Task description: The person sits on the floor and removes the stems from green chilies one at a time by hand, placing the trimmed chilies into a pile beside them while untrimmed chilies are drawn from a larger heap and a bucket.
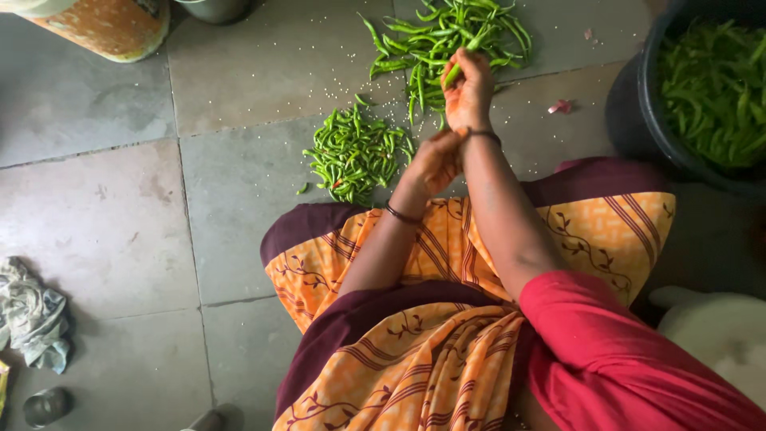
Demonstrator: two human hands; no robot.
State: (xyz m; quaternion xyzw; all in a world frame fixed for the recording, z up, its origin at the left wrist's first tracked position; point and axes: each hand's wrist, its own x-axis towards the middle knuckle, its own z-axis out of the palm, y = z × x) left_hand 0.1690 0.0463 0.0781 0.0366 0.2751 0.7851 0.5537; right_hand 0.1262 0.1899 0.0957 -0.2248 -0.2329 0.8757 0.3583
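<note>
Right now the right hand (469, 92) grips one green chilli (453, 73) above the far floor pile (447, 36) (left hand's (435, 164) fingers curl, grip unclear); a loose pinch could probably drop it among the sorted chillies (355, 152).

Red sleeve (590, 335), orange-maroon sari (431, 359), 2 dark bangles (401, 215)

No packages, labels, signs or screens are in view.
</note>
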